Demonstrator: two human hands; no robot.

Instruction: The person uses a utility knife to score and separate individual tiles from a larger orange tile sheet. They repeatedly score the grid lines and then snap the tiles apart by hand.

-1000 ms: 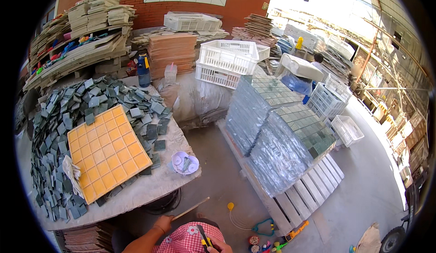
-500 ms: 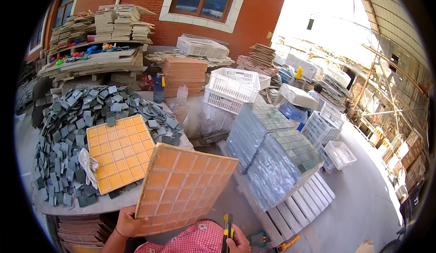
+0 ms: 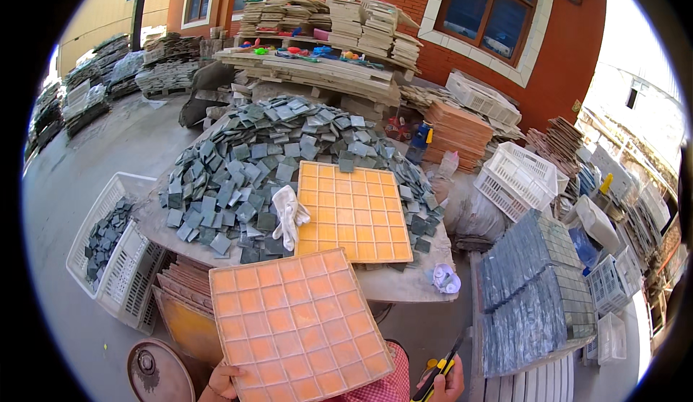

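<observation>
My left hand (image 3: 225,382) grips the lower left edge of an orange square grid board (image 3: 299,322), its gridded face turned up toward me. In my right hand (image 3: 450,383) is a yellow and black utility knife (image 3: 438,373), pointing up and to the right. Beyond the held board, a second, yellower grid board (image 3: 352,211) lies on the table (image 3: 404,286). A white glove (image 3: 290,218) rests at that board's left edge. Behind and left of it spreads a heap of dark green-grey square tiles (image 3: 253,160).
Crumpled white tape or paper (image 3: 446,279) sits at the table's right corner. To the left stand a white crate (image 3: 130,272) holding tiles and a round brown lid (image 3: 162,373). Wrapped tile stacks (image 3: 523,294) fill a pallet (image 3: 538,384) at right. Crates (image 3: 516,178) stand behind.
My view has swung left, bringing in the white crate and brown lid. The held board has tilted from steeper to flatter. The knife stays in my right hand.
</observation>
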